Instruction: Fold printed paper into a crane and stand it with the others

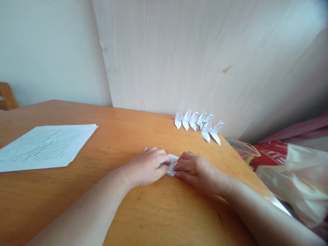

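A small folded piece of printed paper (172,165) lies on the wooden table (115,136), between my two hands. My left hand (151,165) is closed on its left side, thumb and fingers at the edge. On the right side, my right hand (196,171) pinches the same paper, with its fingertips resting over it. Parts of the paper are hidden under the fingers of both hands. Several folded paper figures (193,121) with pointed tips stand in a row beyond my right hand, near the back edge of the table.
On the left of the table lies a stack of printed sheets (51,145). A pale panel (159,58) rises behind the table. Red and white bags (294,171) are beyond the right edge, and a wooden chair (9,95) shows at the far left.
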`<state>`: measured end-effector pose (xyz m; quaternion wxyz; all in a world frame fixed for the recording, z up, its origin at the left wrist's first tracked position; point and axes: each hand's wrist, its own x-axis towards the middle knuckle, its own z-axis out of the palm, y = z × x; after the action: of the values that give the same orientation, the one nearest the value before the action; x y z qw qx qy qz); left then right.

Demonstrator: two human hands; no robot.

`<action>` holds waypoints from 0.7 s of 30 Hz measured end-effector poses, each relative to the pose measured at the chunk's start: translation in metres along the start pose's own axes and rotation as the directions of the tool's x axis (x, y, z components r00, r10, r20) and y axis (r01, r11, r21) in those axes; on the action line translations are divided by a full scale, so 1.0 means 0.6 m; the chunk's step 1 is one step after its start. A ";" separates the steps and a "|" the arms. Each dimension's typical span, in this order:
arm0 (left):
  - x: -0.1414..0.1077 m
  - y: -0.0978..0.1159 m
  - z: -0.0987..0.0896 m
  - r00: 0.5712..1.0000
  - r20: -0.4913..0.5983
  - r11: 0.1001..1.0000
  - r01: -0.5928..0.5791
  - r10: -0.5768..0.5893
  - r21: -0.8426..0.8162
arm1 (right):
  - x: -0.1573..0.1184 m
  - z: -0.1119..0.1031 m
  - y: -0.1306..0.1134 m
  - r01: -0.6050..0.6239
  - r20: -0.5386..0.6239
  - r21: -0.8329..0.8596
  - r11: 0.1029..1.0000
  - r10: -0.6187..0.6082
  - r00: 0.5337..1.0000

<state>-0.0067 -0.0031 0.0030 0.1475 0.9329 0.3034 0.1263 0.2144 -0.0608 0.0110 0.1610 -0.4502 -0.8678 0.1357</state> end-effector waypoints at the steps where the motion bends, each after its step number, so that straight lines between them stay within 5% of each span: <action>1: 0.001 -0.001 0.001 1.000 -0.009 1.000 0.013 -0.013 -0.002 | 0.000 0.000 0.000 0.012 0.009 -0.003 1.000 -0.011 1.000; 21: -0.003 -0.009 -0.004 0.995 0.068 0.991 0.081 -0.074 -0.108 | 0.000 0.004 0.005 0.007 0.011 -0.040 0.999 -0.006 1.000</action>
<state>-0.0116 0.0007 0.0029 0.2136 0.9144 0.3268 0.1072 0.2157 -0.0594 0.0073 0.1476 -0.4498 -0.8726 0.1204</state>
